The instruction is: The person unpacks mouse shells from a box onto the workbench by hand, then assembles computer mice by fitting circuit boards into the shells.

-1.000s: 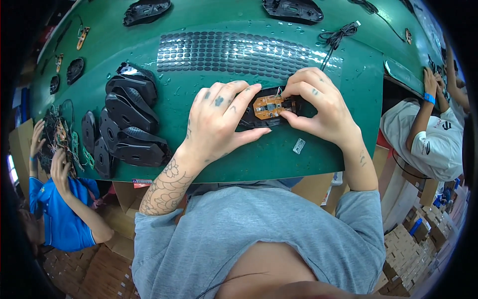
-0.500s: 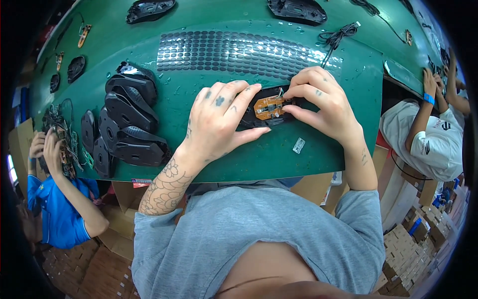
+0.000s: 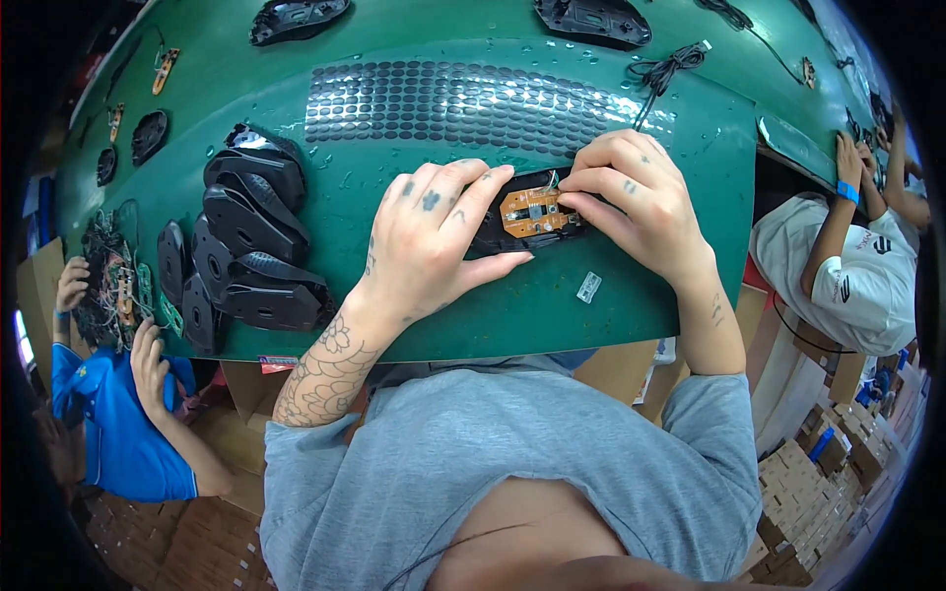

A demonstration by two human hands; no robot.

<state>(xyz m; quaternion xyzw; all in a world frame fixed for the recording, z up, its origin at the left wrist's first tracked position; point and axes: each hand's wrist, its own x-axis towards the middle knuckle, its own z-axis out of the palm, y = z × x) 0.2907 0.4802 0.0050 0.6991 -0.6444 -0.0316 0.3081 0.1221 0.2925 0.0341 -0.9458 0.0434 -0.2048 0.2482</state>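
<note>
A black computer mouse base (image 3: 489, 229) lies on the green table in front of me, with an orange circuit board (image 3: 516, 216) seated in it. My left hand (image 3: 429, 219) grips the base's left end, forefinger along the far edge and thumb along the near edge. At the other end, my right hand (image 3: 631, 197) has thumb and forefinger closed together over the end of the board. Thin wires (image 3: 553, 180) show beside those fingertips; what they pinch is hidden. A bundled black cable (image 3: 668, 71) runs down behind my right hand.
Black mouse shells (image 3: 254, 217) are piled left of my hands. Beyond lies a sheet of dark round stickers (image 3: 424, 101). A small clear piece (image 3: 588, 287) sits near the front edge. More mouse bases (image 3: 593, 22) lie farther off. Co-workers sit at both sides; wires and boards (image 3: 116, 281) heap at left.
My right thumb has moved up against the forefinger, uncovering more of the board's right end. My left hand keeps its grip. The left co-worker's hands have moved apart.
</note>
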